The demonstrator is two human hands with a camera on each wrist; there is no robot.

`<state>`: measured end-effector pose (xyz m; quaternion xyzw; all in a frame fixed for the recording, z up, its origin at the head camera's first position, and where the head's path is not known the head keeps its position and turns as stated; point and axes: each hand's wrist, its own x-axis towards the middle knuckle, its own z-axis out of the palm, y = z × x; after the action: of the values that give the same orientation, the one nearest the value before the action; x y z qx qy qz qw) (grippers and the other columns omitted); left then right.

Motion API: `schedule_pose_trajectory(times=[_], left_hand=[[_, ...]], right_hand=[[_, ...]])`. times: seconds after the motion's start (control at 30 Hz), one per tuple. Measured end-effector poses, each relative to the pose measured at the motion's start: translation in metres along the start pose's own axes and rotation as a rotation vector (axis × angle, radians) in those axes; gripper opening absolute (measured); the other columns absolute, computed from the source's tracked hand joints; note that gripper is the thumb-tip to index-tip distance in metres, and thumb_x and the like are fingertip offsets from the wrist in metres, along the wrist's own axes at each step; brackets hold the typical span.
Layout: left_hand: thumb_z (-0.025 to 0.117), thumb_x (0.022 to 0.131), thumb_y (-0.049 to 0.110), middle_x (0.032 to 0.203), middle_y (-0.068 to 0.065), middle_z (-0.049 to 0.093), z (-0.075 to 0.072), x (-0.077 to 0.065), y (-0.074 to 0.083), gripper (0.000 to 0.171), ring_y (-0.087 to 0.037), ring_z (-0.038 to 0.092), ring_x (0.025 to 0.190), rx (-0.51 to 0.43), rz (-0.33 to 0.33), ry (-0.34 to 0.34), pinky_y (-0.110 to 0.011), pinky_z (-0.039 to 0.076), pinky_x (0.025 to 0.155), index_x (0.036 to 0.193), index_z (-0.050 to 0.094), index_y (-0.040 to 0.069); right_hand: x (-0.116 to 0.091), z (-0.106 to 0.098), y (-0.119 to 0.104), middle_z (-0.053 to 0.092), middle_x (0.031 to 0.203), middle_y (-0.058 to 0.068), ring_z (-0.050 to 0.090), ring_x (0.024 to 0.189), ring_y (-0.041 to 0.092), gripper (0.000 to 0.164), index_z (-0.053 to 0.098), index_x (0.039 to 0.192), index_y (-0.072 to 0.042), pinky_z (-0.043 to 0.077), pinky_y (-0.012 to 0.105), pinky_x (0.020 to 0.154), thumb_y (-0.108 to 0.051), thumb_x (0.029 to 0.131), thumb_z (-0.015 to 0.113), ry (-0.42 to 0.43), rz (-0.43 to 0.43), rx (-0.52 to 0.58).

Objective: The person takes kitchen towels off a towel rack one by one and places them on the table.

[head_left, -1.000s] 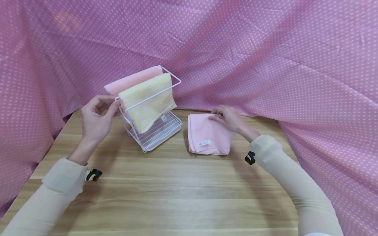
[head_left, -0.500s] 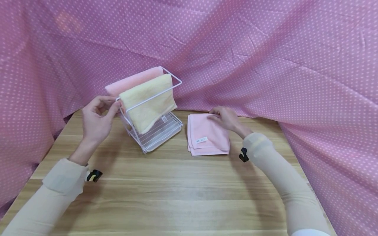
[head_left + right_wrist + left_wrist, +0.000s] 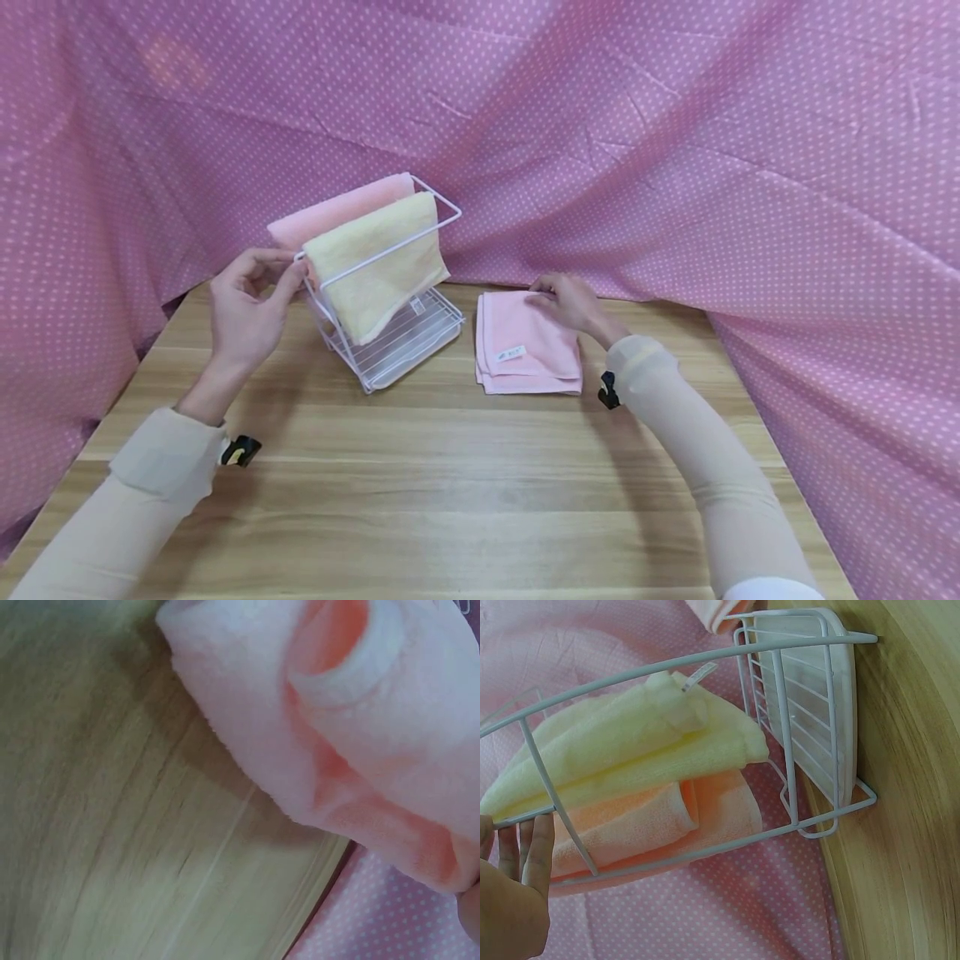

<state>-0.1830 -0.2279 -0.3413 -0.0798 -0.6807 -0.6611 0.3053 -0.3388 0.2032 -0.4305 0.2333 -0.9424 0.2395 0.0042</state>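
In the head view my left hand (image 3: 250, 307) pinches the upper left corner of a white wire rack (image 3: 390, 249) between thumb and fingers. Draped over its bars are a pale yellow towel (image 3: 378, 292) and, behind that, a pink towel (image 3: 345, 207). The left wrist view shows my fingers at a crossbar beside the yellow towel (image 3: 615, 742). To the right of the rack, my right hand (image 3: 573, 302) pinches the top edge of a folded pink towel (image 3: 525, 333) with a small white label. Up close in the right wrist view, this fuzzy towel (image 3: 247, 712) hangs in loose folds.
The rack stands on a wooden table (image 3: 420, 467), its base a wire shelf over a pale tray (image 3: 420, 354). Pink polka-dot cloth (image 3: 525, 125) hangs behind the table and down both sides.
My right forearm has shifted left. The pink towel under my right hand now lies with its lower layers spread apart and its label slightly higher and left. My left hand keeps its grip on the rack.
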Motion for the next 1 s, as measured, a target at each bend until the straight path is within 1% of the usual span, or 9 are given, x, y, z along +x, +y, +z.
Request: schedule_pose_trajectory(times=[0.07,0.17,0.33,0.47,0.6,0.73,0.87,1.0], left_hand=[[0.072,0.094,-0.008,0.087,0.008,0.077,0.0,0.0,0.0,0.023,-0.005,0.069,0.071,0.019,0.001,0.001,-0.019,0.07,0.067,0.096,0.074,0.015],[0.071,0.094,-0.009,0.085,0.008,0.077,0.0,-0.001,0.0,0.023,-0.006,0.069,0.07,0.019,0.003,0.001,-0.02,0.07,0.067,0.097,0.075,0.013],[0.071,0.094,-0.01,0.085,0.009,0.077,0.0,-0.001,0.0,0.024,-0.005,0.07,0.071,0.033,0.015,-0.006,-0.02,0.07,0.069,0.097,0.075,0.014],[0.071,0.094,-0.01,0.084,0.008,0.077,0.001,-0.001,0.0,0.024,-0.006,0.07,0.071,0.011,0.013,-0.001,-0.02,0.07,0.068,0.097,0.075,0.014],[0.072,0.094,-0.01,0.085,0.007,0.077,0.001,-0.001,0.0,0.023,-0.006,0.07,0.07,-0.003,0.011,0.003,-0.019,0.07,0.067,0.096,0.075,0.013],[0.072,0.094,-0.009,0.086,0.006,0.077,0.001,-0.001,-0.001,0.022,-0.006,0.07,0.07,-0.01,0.013,-0.001,-0.019,0.07,0.068,0.096,0.075,0.013],[0.072,0.094,-0.009,0.086,0.006,0.077,0.001,-0.001,0.0,0.021,-0.006,0.07,0.071,-0.019,0.013,-0.004,-0.02,0.07,0.068,0.096,0.075,0.012],[0.072,0.094,-0.009,0.086,0.006,0.077,0.001,-0.001,0.0,0.022,-0.006,0.07,0.07,-0.014,0.01,0.002,-0.019,0.07,0.068,0.095,0.075,0.013]], right_hand=[[0.001,0.002,0.001,0.079,0.116,0.011,0.074,0.104,0.03,0.026,0.076,0.116,-0.012,0.064,0.049,0.1,-0.034,0.103,0.07,-0.01,0.006,0.002],[0.002,0.004,0.003,0.079,0.116,0.012,0.074,0.106,0.031,0.026,0.076,0.116,-0.011,0.064,0.049,0.101,-0.033,0.103,0.069,-0.023,0.018,0.013],[0.005,0.009,0.004,0.079,0.117,0.011,0.074,0.107,0.031,0.027,0.075,0.117,-0.011,0.064,0.049,0.103,-0.034,0.103,0.07,-0.032,0.044,0.009],[0.007,0.01,0.004,0.078,0.12,0.011,0.073,0.111,0.031,0.028,0.075,0.119,-0.013,0.062,0.051,0.107,-0.035,0.103,0.069,-0.04,0.053,-0.007],[0.008,0.008,0.004,0.078,0.119,0.012,0.072,0.111,0.032,0.025,0.075,0.118,-0.012,0.063,0.051,0.104,-0.031,0.104,0.069,-0.037,0.026,-0.011],[0.01,0.002,0.0,0.077,0.115,0.012,0.071,0.103,0.03,0.022,0.075,0.116,-0.012,0.065,0.046,0.095,-0.028,0.103,0.069,-0.015,-0.006,-0.027],[0.01,-0.008,-0.01,0.077,0.113,0.011,0.07,0.099,0.027,0.024,0.075,0.118,-0.012,0.066,0.043,0.089,-0.03,0.103,0.069,0.007,-0.028,-0.026],[0.01,-0.021,-0.022,0.076,0.114,0.013,0.071,0.099,0.028,0.026,0.074,0.119,-0.01,0.067,0.043,0.087,-0.03,0.103,0.069,0.039,-0.085,-0.022]])
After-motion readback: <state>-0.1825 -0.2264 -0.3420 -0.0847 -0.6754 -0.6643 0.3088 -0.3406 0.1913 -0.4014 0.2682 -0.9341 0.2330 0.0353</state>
